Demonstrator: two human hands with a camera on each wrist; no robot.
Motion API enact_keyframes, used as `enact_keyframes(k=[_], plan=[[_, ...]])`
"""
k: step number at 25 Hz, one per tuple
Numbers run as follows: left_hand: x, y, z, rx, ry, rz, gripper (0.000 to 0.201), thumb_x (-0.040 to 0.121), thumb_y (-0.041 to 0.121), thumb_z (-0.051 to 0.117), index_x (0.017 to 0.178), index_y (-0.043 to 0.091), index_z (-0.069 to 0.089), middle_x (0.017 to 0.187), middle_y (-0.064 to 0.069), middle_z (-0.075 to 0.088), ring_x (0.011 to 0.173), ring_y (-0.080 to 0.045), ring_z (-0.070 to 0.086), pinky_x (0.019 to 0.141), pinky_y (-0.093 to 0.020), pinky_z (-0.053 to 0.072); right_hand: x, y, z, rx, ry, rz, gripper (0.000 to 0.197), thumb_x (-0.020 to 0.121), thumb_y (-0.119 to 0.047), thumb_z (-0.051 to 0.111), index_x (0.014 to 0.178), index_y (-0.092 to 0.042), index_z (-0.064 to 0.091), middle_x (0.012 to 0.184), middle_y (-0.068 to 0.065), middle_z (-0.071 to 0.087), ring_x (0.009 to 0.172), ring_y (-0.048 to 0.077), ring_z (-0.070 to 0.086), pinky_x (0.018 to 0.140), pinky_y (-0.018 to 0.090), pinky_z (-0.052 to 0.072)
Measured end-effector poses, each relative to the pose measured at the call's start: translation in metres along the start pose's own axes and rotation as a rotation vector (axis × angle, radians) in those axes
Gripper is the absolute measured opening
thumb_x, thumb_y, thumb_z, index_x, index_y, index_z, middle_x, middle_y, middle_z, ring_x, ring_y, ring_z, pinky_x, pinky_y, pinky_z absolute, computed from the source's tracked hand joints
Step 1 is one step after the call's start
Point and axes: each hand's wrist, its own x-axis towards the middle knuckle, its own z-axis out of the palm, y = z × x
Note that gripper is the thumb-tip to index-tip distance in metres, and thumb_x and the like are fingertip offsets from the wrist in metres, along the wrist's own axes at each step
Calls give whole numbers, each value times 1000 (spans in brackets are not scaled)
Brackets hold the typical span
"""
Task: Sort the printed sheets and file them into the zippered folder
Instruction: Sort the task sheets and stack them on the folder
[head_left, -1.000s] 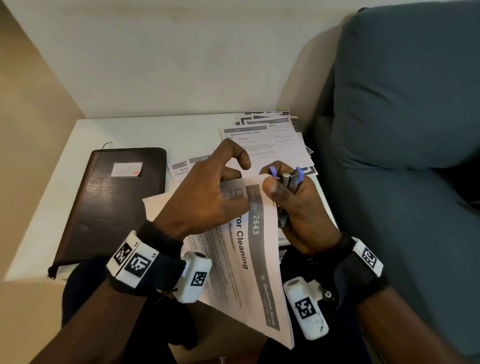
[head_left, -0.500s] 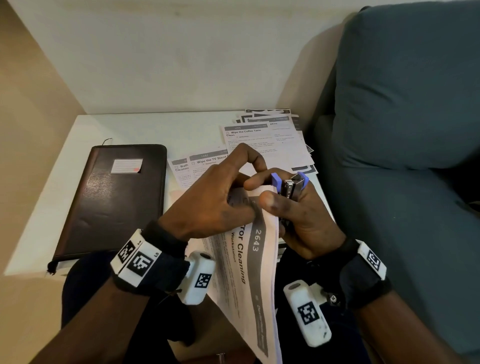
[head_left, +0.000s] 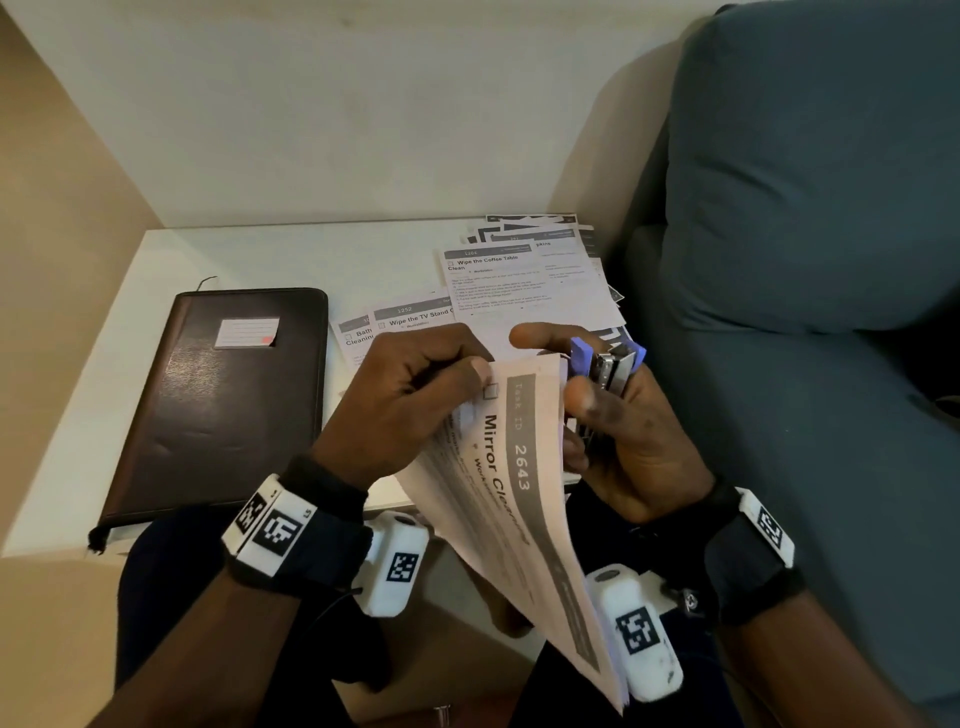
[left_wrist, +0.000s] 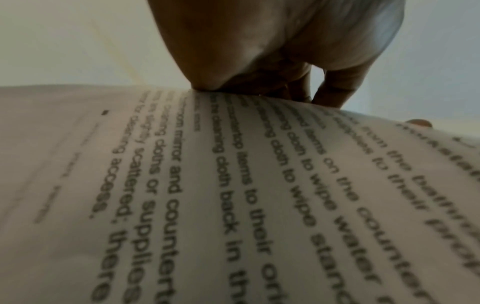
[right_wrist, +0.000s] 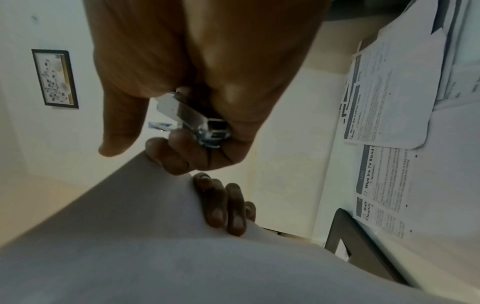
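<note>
Sheets (head_left: 511, 483) now stand steeper than a second ago, their top corner bent up toward the stapler (head_left: 609, 370). Far left on the table (head_left: 156, 260) lies the shut folder (head_left: 218, 405). Left hand (head_left: 410, 400) pinches the sheets' top corner, fingers curled. Right hand (head_left: 618, 441) grips the stapler just beside that corner. More pages (head_left: 524, 291) lie spread at the far right.

A: Stapler (head_left: 609, 366): body hidden inside the right hand (head_left: 626, 441); only the blue-and-metal head shows.

B: Held sheets (head_left: 511, 499): count cannot be told; body text blurred in the left wrist view, lower corner cut by the frame.

A: Loose sheets (head_left: 524, 283) at the table's (head_left: 260, 260) far right corner: small print illegible, near ends covered by both hands.

B: Folder (head_left: 218, 400): label writing too small.
</note>
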Motion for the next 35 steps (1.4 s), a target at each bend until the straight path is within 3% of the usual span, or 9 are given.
enact_keyframes(k=[4, 9, 12, 16, 22, 26, 29, 31, 35], plan=[[5, 3, 0, -35, -33, 43, 33, 98, 23, 51, 90, -2, 71, 87, -7, 73, 78, -17, 71, 68, -36, 58, -3, 0, 0, -3, -8, 0, 45, 73, -43, 87, 109, -20, 75, 71, 2, 60, 51, 10, 46, 44, 26, 29], [0, 2, 3, -28, -69, 34, 26, 98, 19, 52, 88, 3, 71, 82, 5, 72, 74, -10, 69, 67, -18, 51, -3, -1, 3, -20, 1, -1, 39, 72, -41, 88, 102, -18, 75, 65, 5, 54, 47, 8, 46, 43, 25, 30], [-1, 0, 0, 6, -50, 46, 25, 96, 22, 51, 84, 8, 69, 81, 5, 71, 74, -11, 70, 65, -21, 54, -4, -9, 4, -86, 57, 5, 43, 79, -35, 83, 113, -12, 72, 79, 26, 46, 51, 13, 43, 45, 31, 24], [2, 3, -9, 159, -17, 102, 20, 98, 10, 55, 81, 7, 66, 74, 6, 69, 65, -14, 67, 55, -26, 50, -13, -27, -1, -387, 81, 97, 47, 80, -42, 73, 91, 2, 59, 73, 21, 52, 53, 28, 33, 45, 26, 24], [13, 5, -17, 194, 312, 61, 21, 110, 15, 46, 92, 12, 56, 76, 25, 63, 61, 2, 58, 54, -8, 41, -20, -30, -14, -368, 164, -36, 45, 72, -34, 89, 90, 2, 68, 74, 14, 68, 65, 18, 63, 56, 23, 48], [23, -22, -27, 122, 532, -35, 22, 113, 32, 39, 103, 19, 52, 79, 15, 61, 68, -3, 55, 60, -21, 46, -8, -18, -55, -389, 197, -59, 44, 74, -52, 74, 108, -24, 76, 79, 40, 50, 50, 30, 33, 49, 30, 24], [35, -50, -25, -64, 699, -122, 22, 114, 35, 36, 104, 20, 50, 85, 15, 64, 78, -7, 60, 67, -27, 49, 13, -1, -51, -504, 197, -49, 50, 75, -35, 85, 120, -22, 70, 94, 12, 73, 45, 19, 34, 44, 21, 29], [44, -68, -20, -182, 774, -142, 21, 113, 35, 35, 105, 22, 49, 92, 10, 65, 86, -10, 63, 72, -31, 53, 38, 24, -47, -639, 339, -58, 28, 79, -17, 86, 103, -24, 72, 80, -5, 71, 46, 9, 41, 45, 25, 38], [54, -106, -13, -193, 853, -148, 18, 113, 35, 34, 106, 28, 49, 101, -1, 65, 90, -11, 65, 76, -31, 55, 83, 71, -53, -635, 673, -142, 27, 86, -1, 72, 73, -23, 61, 65, 3, 66, 53, 20, 55, 52, 36, 50]])
